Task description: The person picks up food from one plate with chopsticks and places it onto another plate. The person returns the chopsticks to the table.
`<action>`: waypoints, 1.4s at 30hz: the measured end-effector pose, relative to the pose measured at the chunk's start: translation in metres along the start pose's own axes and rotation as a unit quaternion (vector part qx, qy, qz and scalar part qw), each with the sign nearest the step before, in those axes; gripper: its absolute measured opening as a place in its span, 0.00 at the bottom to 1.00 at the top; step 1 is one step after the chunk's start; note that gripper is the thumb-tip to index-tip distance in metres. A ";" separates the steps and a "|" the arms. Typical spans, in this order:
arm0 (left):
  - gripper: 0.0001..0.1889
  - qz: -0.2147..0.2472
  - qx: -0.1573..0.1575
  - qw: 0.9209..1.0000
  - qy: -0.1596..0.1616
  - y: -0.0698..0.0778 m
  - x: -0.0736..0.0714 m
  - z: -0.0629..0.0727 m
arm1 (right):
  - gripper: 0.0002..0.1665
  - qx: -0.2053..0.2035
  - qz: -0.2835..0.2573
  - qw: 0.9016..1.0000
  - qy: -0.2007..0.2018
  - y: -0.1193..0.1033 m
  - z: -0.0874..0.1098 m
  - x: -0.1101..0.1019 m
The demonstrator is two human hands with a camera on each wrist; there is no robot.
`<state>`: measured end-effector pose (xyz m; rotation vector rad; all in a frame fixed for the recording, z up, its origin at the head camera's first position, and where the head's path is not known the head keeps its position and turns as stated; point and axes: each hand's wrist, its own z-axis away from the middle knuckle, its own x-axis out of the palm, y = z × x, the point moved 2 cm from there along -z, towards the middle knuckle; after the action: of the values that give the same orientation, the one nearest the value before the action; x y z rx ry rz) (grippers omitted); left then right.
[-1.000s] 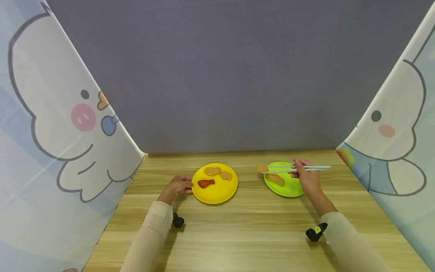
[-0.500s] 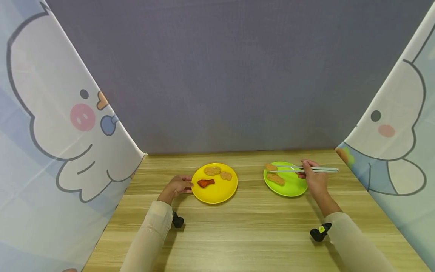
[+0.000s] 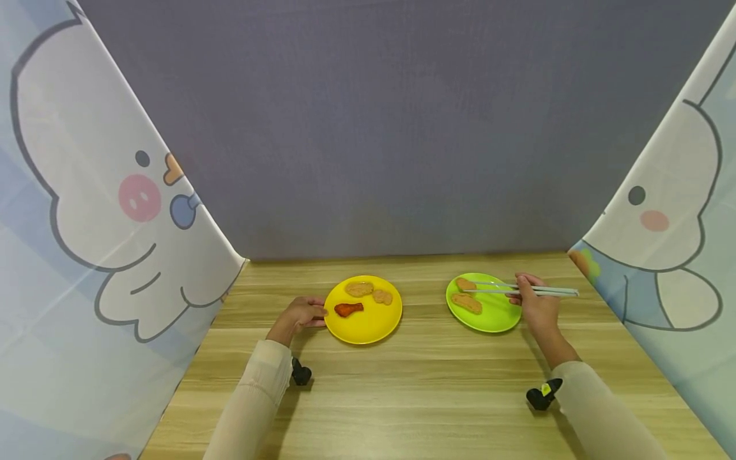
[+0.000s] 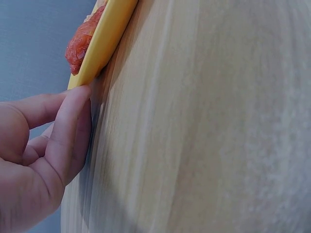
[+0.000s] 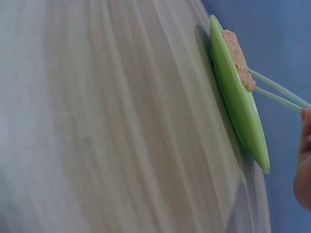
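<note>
At left, the left hand (image 3: pixel 303 312) pinches the rim of the yellow plate (image 3: pixel 368 327) between thumb and fingers. At right, the farther nugget (image 3: pixel 464 284), its long axis slanting, sits at the green plate's (image 3: pixel 493 317) far-left side, by the chopsticks' (image 3: pixel 553 291) tips; the nearer right hand (image 3: pixel 537 306), fingers curled round their shafts, lies to its right, whether the tips grip it being unclear.

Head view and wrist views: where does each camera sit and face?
Head: head-worn, looking forward and down at the yellow plate and green plate; left hand, right hand and sleeves show.
Left wrist: on that wrist, seeing the yellow plate edge-on; part of the left hand shows.
Right wrist: on that wrist, facing the green plate; part of the right hand shows.
Head and left wrist share the yellow plate.
</note>
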<state>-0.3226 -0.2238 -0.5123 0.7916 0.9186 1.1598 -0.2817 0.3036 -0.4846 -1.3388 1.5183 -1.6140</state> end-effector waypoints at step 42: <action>0.22 0.005 0.007 1.000 -0.006 -0.001 -0.001 -0.002 | 0.09 -0.017 -0.013 1.000 -0.013 -0.005 0.002 0.002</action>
<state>-0.3241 -0.2248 -0.5141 0.8142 0.9140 1.1579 -0.2791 0.3021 -0.4797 -1.3981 1.5243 -1.5877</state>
